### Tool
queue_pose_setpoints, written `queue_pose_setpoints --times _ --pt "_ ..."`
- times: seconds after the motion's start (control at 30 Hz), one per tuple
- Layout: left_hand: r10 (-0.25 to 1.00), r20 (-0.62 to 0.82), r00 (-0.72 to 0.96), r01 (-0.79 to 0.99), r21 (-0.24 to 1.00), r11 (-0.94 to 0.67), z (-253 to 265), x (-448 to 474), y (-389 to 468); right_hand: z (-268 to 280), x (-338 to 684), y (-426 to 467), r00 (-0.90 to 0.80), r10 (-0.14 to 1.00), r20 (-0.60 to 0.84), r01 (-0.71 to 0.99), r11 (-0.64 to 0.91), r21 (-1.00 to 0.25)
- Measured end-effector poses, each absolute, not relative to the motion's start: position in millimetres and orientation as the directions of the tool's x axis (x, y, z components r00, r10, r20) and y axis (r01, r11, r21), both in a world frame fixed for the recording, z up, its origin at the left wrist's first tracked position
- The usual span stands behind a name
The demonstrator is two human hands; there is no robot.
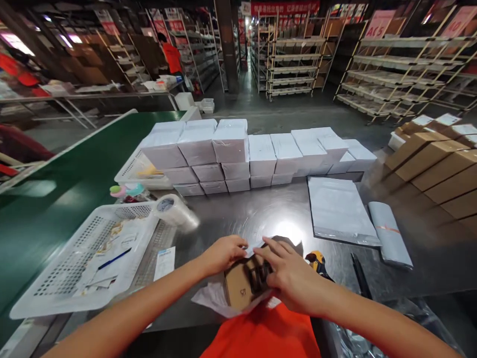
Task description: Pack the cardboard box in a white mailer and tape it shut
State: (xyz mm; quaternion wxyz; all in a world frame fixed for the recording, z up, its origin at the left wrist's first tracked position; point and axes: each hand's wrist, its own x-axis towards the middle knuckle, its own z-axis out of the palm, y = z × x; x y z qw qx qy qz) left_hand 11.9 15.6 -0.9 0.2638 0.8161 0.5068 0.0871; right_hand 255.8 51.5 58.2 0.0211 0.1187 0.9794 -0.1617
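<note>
Head view: steel table (231, 219) carries a row of stacked white boxes (246, 154), a white perforated basket (67, 268), flat grey mailers (337, 209). Near edge: brown cardboard piece (242, 286) on white wrapping. Left hand (223, 253) grips its top corner; right hand (288, 276) presses flat, fingers spread over it.

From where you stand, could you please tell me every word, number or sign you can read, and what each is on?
"AC5": pink aisle sign on the far shelving.
"10": pink aisle sign at the far right, partly cut off.
Red overhead banner: characters too blurred to read.
Small brown cardboard box under both hands: dark mark, unreadable.
White paper slip beside the white perforated plastic basket: print too small.
</note>
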Motion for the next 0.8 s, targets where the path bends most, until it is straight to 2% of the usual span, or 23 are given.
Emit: queue_pose_setpoints --times 0.1,0.27,0.33,0.4,0.47,0.5,0.53,0.6,0.7,0.8 --pt "0.844 -0.166 0.510 0.777 0.510 -0.369 -4 19 7 61 248 61 -0.961 0.243 -0.135 0.272 0.918 -0.289" --pt "0.814 -0.189 0.549 0.661 0.695 -0.284 -1 20 -1 61 224 88 -0.909 0.211 -0.360 0.331 0.890 -0.314" --pt "0.832 -0.222 0.508 0.571 0.810 -0.133 0 13 -1 58 216 97 -0.887 0.221 -0.405 0.357 0.886 -0.297" --pt "0.831 -0.334 0.445 0.388 0.908 0.157 0 6 -1 53 209 101 -0.864 0.268 -0.426 0.396 0.885 -0.246" --pt "0.801 -0.436 0.411 0.174 0.899 0.401 -1 0 -1 47 202 103 -0.843 0.291 -0.453 0.414 0.888 -0.199" --pt "0.798 -0.454 0.396 0.103 0.886 0.452 0 -3 -3 43 200 103 -0.834 0.302 -0.462 0.417 0.893 -0.170" --pt "0.816 -0.441 0.374 0.057 0.889 0.454 1 -5 -6 40 198 103 -0.826 0.314 -0.469 0.419 0.898 -0.136" --pt "0.888 -0.340 0.310 0.031 0.937 0.348 3 -13 -16 33 195 104 -0.819 0.335 -0.466 0.415 0.907 -0.077" --pt "0.957 -0.173 0.231 0.150 0.979 0.141 1 -28 -41 27 195 106 -0.845 0.326 -0.425 0.393 0.916 -0.079" --pt "0.960 -0.183 0.212 0.207 0.968 0.139 -14 -39 -64 24 199 107 -0.855 0.314 -0.413 0.381 0.920 -0.089"
